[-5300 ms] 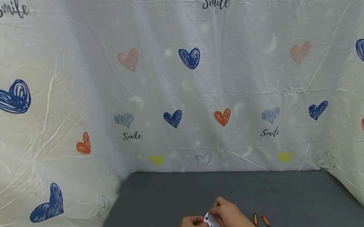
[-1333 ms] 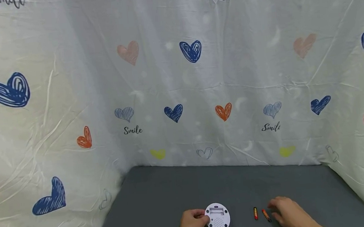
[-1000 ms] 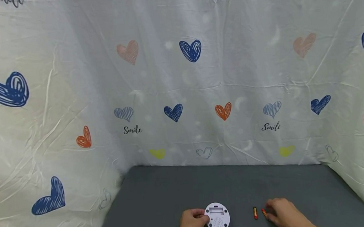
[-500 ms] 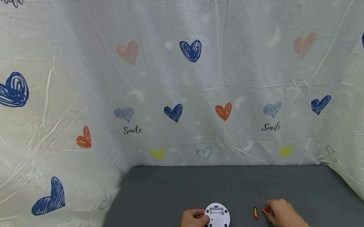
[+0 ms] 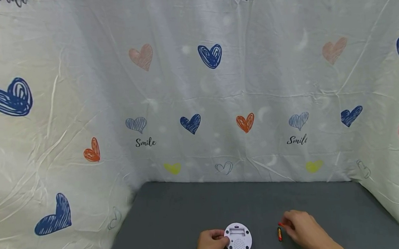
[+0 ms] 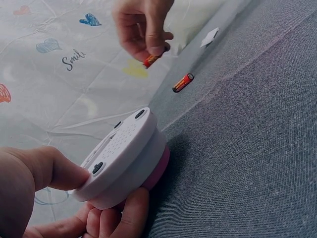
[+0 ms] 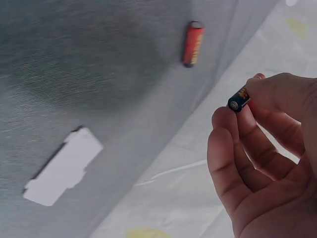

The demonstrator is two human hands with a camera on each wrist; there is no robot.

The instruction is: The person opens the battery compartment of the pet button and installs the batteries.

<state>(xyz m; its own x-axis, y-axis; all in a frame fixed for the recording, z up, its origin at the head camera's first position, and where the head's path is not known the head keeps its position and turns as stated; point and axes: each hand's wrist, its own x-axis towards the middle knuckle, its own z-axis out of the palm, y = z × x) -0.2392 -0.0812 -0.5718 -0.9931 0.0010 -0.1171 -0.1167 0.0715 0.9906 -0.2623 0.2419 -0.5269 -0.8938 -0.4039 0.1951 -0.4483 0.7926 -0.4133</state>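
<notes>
My left hand grips the edge of a round white device, thumb on its upturned face and fingers beneath. That face has black feet, a grid of small holes and an open battery compartment; a pink band shows lower down in the left wrist view. Between thumb and fingertips, my right hand pinches a small red and black battery, raised off the table. A second battery, red with a black end, lies on the table just left of that hand.
A white plastic battery cover with small tabs lies on the dark grey tabletop, hidden in the head view. Pale cloth printed with hearts hangs behind the table and at both sides.
My right hand has left the device, picked up the right-hand battery and carried it slightly left and up. The left hand keeps holding the device, whose battery compartment now shows open.
</notes>
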